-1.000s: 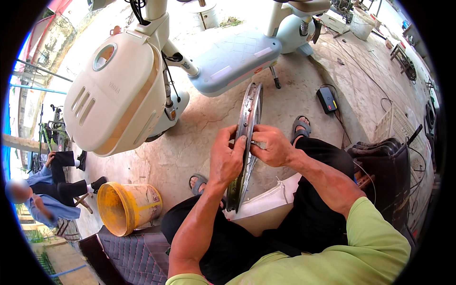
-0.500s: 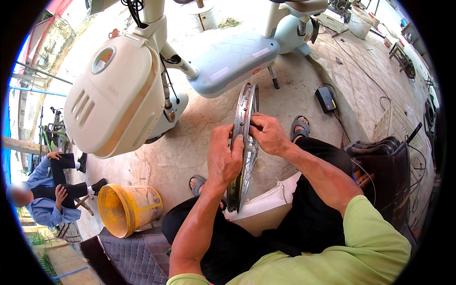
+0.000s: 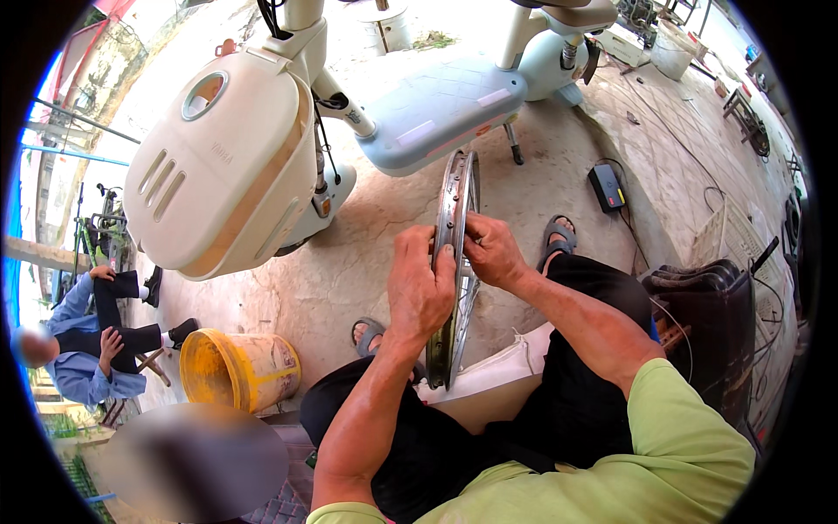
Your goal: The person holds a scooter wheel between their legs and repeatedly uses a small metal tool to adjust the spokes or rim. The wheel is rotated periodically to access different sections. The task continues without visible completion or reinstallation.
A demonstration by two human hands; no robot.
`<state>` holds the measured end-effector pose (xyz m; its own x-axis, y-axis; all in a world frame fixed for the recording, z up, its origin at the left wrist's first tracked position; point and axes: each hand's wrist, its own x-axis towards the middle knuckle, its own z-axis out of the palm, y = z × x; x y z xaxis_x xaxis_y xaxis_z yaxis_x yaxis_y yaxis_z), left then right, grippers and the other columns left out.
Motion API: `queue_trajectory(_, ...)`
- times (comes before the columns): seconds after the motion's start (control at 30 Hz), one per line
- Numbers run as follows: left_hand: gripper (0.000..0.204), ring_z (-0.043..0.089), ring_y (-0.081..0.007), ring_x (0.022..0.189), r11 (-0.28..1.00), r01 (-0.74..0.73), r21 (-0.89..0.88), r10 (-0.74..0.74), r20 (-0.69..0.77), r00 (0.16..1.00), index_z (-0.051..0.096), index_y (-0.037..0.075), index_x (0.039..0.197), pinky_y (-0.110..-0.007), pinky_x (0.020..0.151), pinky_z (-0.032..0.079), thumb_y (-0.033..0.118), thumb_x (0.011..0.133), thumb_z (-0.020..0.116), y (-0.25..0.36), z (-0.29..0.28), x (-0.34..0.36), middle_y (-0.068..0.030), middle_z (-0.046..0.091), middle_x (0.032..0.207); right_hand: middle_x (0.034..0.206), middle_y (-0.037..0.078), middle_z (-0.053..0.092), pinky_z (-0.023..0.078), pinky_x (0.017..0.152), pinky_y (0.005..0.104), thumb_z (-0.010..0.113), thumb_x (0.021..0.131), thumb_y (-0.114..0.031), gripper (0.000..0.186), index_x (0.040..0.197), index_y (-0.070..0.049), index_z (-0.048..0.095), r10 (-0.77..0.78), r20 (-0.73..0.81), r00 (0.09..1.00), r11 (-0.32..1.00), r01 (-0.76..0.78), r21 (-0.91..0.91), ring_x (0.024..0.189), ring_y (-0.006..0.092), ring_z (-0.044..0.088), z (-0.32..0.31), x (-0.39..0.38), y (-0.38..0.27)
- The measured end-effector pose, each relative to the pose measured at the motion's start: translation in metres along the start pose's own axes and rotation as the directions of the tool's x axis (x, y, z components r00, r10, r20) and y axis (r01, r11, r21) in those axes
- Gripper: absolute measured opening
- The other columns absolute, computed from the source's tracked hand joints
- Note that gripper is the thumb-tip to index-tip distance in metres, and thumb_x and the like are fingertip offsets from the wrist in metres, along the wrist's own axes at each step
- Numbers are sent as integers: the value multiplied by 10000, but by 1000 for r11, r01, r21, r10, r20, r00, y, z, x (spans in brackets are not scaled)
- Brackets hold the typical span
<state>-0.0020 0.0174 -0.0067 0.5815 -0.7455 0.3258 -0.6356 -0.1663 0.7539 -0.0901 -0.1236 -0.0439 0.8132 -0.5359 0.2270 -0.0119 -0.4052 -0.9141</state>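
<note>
A spoked metal wheel point(image 3: 451, 205) without a tyre stands upright in front of me, nearly edge-on, its lower part between my knees. Small holes run along the outer face of its rim. My left hand point(image 3: 421, 284) is wrapped round the near left side of the rim, thumb lying on the outer face. From the right, my right hand point(image 3: 496, 251) has curled fingers pinched at the wheel's spoke side. Its fingertips are partly hidden, so the exact part between them cannot be made out. Beneath the wheel, a pale sack-like cloth point(image 3: 497, 377) lies between my legs.
A cream and light-blue scooter point(image 3: 445, 105) stands ahead. A yellow-stained bucket point(image 3: 275, 371) lies tipped at the left, near a seated person point(image 3: 87, 345). Rightward are a black charger box point(image 3: 606, 188) with a cable and a dark padded seat point(image 3: 703, 314). A blurred patch covers the lower left.
The view has shifted slightly, and a blurred shape now covers the quilted mat at lower left. Both hands stay on the wheel in nearly the same hold.
</note>
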Motion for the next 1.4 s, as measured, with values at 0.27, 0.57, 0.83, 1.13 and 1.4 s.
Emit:
queue_trajectory(0.27,309,612,-382,1002,986,132,-98,-129,32,991,570,-7,1232,-450,872,501,141,963,608,-3,9,-4,-228,586,1143,956,193,703,533,739,395,604,940,-79,169,1061,-9,697,75,11,997,993,-76,87,818,332,696,1,-4,9)
queue_trajectory(0.57,369,593,-435,1086,981,118,-156,-122,-21,992,550,-14,1273,-479,949,486,173,959,598,-3,10,-3,-257,582,1180,937,158,720,540,786,352,602,975,-113,200,1100,21,683,50,34,998,991,-53,120,838,220,694,0,1,4)
queue_trajectory(0.83,375,574,-418,1105,967,184,-177,-185,8,983,538,-16,1291,-458,987,457,159,962,580,2,9,-3,-264,575,1195,929,175,712,534,769,386,626,948,-144,185,1029,6,697,-39,-39,998,997,37,-65,827,338,694,1,1,1)
queue_trajectory(1.13,386,590,-410,1061,960,210,-188,-209,25,978,535,-16,1296,-452,954,479,174,963,581,0,9,-4,-260,572,1192,948,171,720,542,762,357,631,961,-141,196,1042,23,703,10,5,1000,1000,-10,-30,838,287,716,-2,2,-5)
queue_trajectory(1.4,349,594,-403,1054,959,205,-194,-212,-18,977,594,-40,1195,-443,958,470,201,943,599,-17,13,7,-261,597,1155,951,195,693,528,719,371,614,921,-29,157,1045,44,678,-134,99,986,990,138,-34,816,325,687,1,-5,-2)
